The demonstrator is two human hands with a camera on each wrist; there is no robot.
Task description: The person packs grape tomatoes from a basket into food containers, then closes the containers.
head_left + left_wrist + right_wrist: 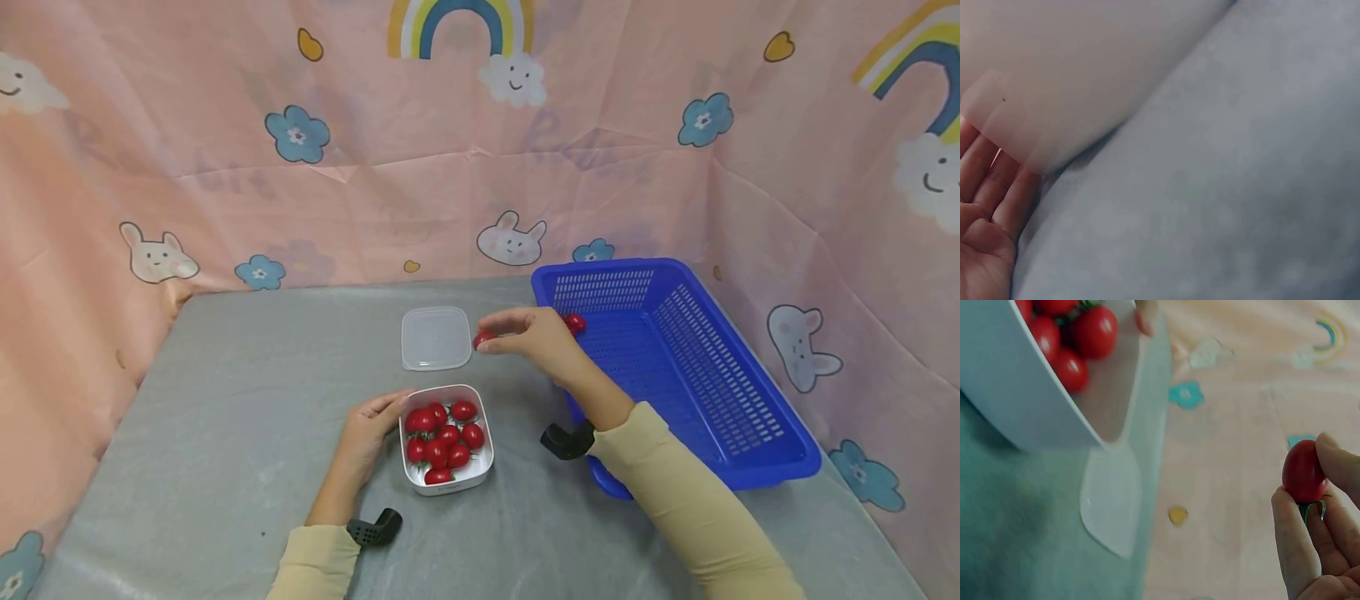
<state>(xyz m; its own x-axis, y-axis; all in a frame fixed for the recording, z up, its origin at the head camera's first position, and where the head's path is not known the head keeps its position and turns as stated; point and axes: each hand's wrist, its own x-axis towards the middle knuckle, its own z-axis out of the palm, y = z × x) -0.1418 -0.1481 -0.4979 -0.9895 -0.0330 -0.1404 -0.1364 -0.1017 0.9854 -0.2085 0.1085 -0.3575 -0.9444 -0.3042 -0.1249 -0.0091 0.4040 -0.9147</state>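
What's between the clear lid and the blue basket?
In the head view, the right hand, pinching a red tomato, shows between the lid and basket, over grey tabletop.

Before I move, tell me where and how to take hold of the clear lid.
Pinch the clear lid at its left rim, coming in low from the left. It lies flat on the table, so its rim is likely easiest to catch, and the right hand with its tomato crowds the opposite side.

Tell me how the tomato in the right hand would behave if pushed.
The tomato would probably roll, being rounded. It looks glossy, so it may slip in the right hand. The green stem at one end might make its path wobble.
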